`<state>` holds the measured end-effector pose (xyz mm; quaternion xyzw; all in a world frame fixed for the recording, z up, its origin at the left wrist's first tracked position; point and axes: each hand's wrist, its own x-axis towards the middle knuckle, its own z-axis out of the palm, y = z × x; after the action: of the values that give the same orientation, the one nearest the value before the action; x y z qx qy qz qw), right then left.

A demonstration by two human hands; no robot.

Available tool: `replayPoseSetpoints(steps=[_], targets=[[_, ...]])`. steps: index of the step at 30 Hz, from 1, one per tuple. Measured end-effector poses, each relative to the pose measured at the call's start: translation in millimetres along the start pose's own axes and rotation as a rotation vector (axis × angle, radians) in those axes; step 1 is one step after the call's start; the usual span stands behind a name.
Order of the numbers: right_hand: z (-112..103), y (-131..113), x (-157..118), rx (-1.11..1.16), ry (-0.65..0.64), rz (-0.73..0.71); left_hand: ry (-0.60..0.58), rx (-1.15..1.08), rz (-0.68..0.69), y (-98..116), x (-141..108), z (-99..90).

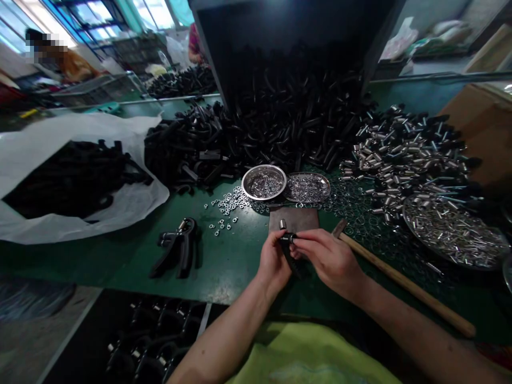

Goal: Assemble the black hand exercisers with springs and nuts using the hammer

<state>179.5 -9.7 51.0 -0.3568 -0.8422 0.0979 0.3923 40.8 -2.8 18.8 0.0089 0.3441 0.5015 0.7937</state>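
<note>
Over the metal plate's near edge, my left hand (pixel 275 261) is closed around a black plastic hand-grip exerciser (pixel 287 238), with a silver spring (pixel 282 224) sticking up from it. My right hand (pixel 330 258) pinches the dark end at its right side; the fingertips hide the exact part. Just beyond both hands lies the flat metal plate (pixel 296 217). A hammer (pixel 404 282) with a wooden handle rests right of my right hand. To the left, another hand-grip exerciser (pixel 178 248) stands on the green table (pixel 224 269).
A steel bowl (pixel 264 184) and an oval tray (pixel 310 186) hold small metal parts, with loose nuts (pixel 229 205) nearby. Black handles (pixel 280 128) heap behind; a white sack (pixel 132 205) lies left. Springs and bolts (pixel 400 154) and a pin tray (pixel 456 232) fill the right.
</note>
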Motion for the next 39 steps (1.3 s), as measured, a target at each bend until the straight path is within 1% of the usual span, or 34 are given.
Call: replayPoseSetpoints(steps=[2,4,6,7,9,11,12,13,16,17,18,19,21,22,23,24,26,27,28,29,31,32,33,35,36,38,39], targets=[[6.3,-2.3,2.7,-0.054,0.019,0.021,0.014,0.035,0.101,-1.3,-2.3,0.7],[11.8,-4.3,6.0,-0.078,0.044,0.109,0.018,0.104,0.240,-1.6,-4.3,-0.1],[17.2,-5.4,8.1,-0.037,0.084,0.180,0.015,0.159,0.360,-1.0,-6.0,-1.7],[19.9,-5.7,8.2,-0.009,0.107,0.183,0.013,0.167,0.385,-0.5,-6.7,-2.7],[25.0,-5.7,6.8,0.028,0.138,0.122,0.019,0.159,0.362,0.4,-7.8,-4.5],[29.0,-5.3,4.6,0.043,0.119,0.070,0.031,0.173,0.329,0.3,-8.9,-6.1],[30.4,-4.9,3.9,0.056,0.093,0.097,0.035,0.205,0.340,-0.3,-9.6,-6.8],[31.3,-4.3,3.5,0.088,0.055,0.169,0.035,0.251,0.367,-1.0,-10.4,-7.4],[30.5,-2.5,4.2,0.321,-0.130,0.520,0.019,0.394,0.458,-3.2,-12.4,-8.9],[29.4,-2.4,4.3,0.404,-0.191,0.602,0.010,0.407,0.464,-3.5,-12.7,-9.4],[28.1,-2.6,4.2,0.445,-0.223,0.636,0.007,0.392,0.462,-3.4,-12.6,-10.0],[26.8,-3.3,3.8,0.432,-0.217,0.618,0.008,0.358,0.459,-2.9,-12.4,-10.7],[24.7,-5.6,1.9,0.290,-0.140,0.468,0.016,0.292,0.462,-1.3,-11.7,-12.1],[24.1,-6.8,0.8,0.212,-0.098,0.393,0.019,0.291,0.472,-0.4,-11.5,-12.8],[23.8,-7.7,-0.4,0.170,-0.082,0.353,0.018,0.316,0.483,0.3,-11.6,-13.3],[23.8,-8.2,-1.3,0.173,-0.100,0.358,0.011,0.361,0.489,1.0,-11.8,-13.5],[24.2,-7.8,-2.5,0.243,-0.191,0.456,0.003,0.445,0.489,1.9,-12.5,-13.4],[24.5,-7.2,-2.6,0.256,-0.216,0.496,0.006,0.462,0.489,2.2,-12.8,-13.1],[24.7,-6.4,-2.6,0.237,-0.218,0.493,0.010,0.459,0.491,2.5,-12.9,-12.8],[25.0,-5.8,-2.3,0.192,-0.197,0.444,0.014,0.441,0.494,2.7,-12.9,-12.6],[25.2,-5.3,-1.5,0.099,-0.116,0.334,0.015,0.414,0.495,3.1,-12.6,-12.9],[24.9,-5.4,-1.1,0.098,-0.103,0.326,0.010,0.421,0.489,3.3,-12.4,-13.3],[24.4,-5.9,-0.6,0.132,-0.122,0.357,0.003,0.441,0.481,3.7,-12.3,-14.0],[22.9,-7.4,0.3,0.200,-0.160,0.463,-0.005,0.480,0.477,5.0,-12.3,-15.6],[22.4,-8.4,0.8,0.208,-0.159,0.478,-0.005,0.488,0.482,5.8,-12.4,-16.3],[23.7,-10.8,1.9,0.220,-0.113,0.443,0.000,0.501,0.492,7.2,-13.2,-17.1],[26.1,-12.0,2.6,0.273,-0.086,0.453,0.011,0.526,0.496,7.5,-14.0,-17.0]])
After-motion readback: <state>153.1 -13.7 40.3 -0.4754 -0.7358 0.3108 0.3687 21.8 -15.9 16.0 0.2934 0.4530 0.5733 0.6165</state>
